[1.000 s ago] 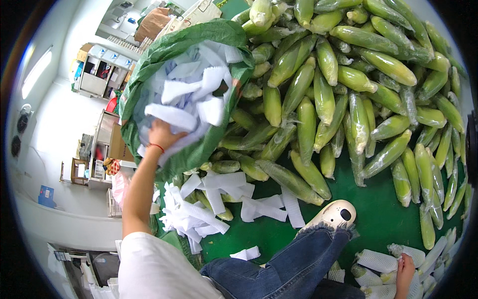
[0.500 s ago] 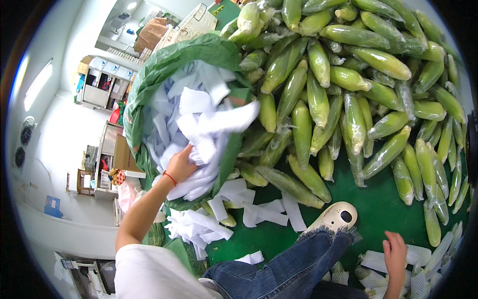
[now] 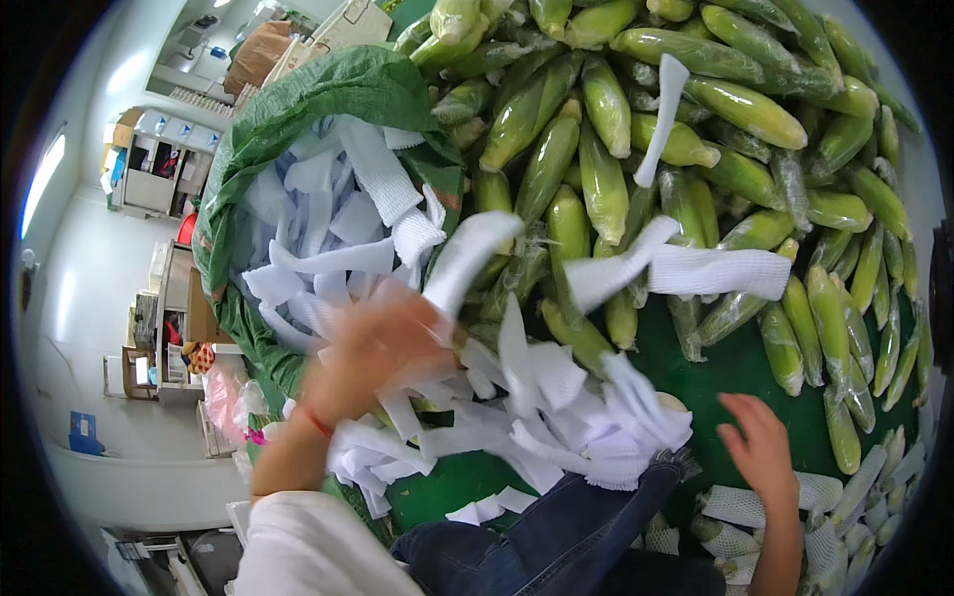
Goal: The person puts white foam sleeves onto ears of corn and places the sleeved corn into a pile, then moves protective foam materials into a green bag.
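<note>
My left hand (image 3: 373, 348) is blurred with motion at the mouth of a green bag (image 3: 328, 94) full of white foam net sleeves (image 3: 328, 219). It seems closed on a few sleeves, and one long sleeve (image 3: 467, 260) sticks up from its fingers. More sleeves (image 3: 556, 417) are strewn across my lap, and two (image 3: 715, 270) are in the air over the corn. My right hand (image 3: 760, 449) hovers with its fingers apart and holds nothing, above the green sheet (image 3: 735, 363) and beside some corn in net sleeves (image 3: 740, 507).
A big heap of green corn ears (image 3: 696, 149) covers the sheet from the top to the right rim. My leg in blue jeans (image 3: 556, 541) lies at the bottom middle. Shelves and cartons (image 3: 159, 179) stand on the pale floor to the left.
My left hand has swept down and right from the bag's mouth, and sleeves have spilled over my lap and flown over the corn. My right hand has risen from the lower edge.
</note>
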`<state>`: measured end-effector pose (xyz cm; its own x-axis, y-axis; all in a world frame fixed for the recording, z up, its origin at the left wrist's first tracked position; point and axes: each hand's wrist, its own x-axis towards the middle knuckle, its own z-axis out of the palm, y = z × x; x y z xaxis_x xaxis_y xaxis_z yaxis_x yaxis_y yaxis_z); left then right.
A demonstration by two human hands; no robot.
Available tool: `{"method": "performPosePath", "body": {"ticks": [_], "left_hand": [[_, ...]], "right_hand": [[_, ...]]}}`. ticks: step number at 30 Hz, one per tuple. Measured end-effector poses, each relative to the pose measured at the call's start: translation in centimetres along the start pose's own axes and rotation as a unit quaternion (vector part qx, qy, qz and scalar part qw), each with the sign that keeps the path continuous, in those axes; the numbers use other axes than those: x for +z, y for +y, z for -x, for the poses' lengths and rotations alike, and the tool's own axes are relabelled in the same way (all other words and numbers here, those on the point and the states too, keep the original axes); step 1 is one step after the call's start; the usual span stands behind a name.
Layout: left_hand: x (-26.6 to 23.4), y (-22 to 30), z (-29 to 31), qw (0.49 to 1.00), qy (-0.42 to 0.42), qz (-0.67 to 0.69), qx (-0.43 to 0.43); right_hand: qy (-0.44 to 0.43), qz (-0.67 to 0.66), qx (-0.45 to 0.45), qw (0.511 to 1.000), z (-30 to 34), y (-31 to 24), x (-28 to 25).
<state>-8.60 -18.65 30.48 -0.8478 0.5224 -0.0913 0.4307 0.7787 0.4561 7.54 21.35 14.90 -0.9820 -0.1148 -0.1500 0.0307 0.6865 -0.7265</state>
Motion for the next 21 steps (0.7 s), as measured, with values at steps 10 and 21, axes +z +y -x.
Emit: {"method": "performPosePath", "body": {"ticks": [10, 21], "left_hand": [[-6.9, -34.9, -4.0, 0.818, 0.230, -0.198, -0.490], [6.6, -8.1, -2.1, 0.969, -0.120, -0.189, -0.101]], "right_hand": [[0.036, 0.025, 0.202, 0.978, 12.1, 6.8, -1.4], [0.218, 0.059, 0.097, 0.969, 4.1, 5.3, 1.4]]}}
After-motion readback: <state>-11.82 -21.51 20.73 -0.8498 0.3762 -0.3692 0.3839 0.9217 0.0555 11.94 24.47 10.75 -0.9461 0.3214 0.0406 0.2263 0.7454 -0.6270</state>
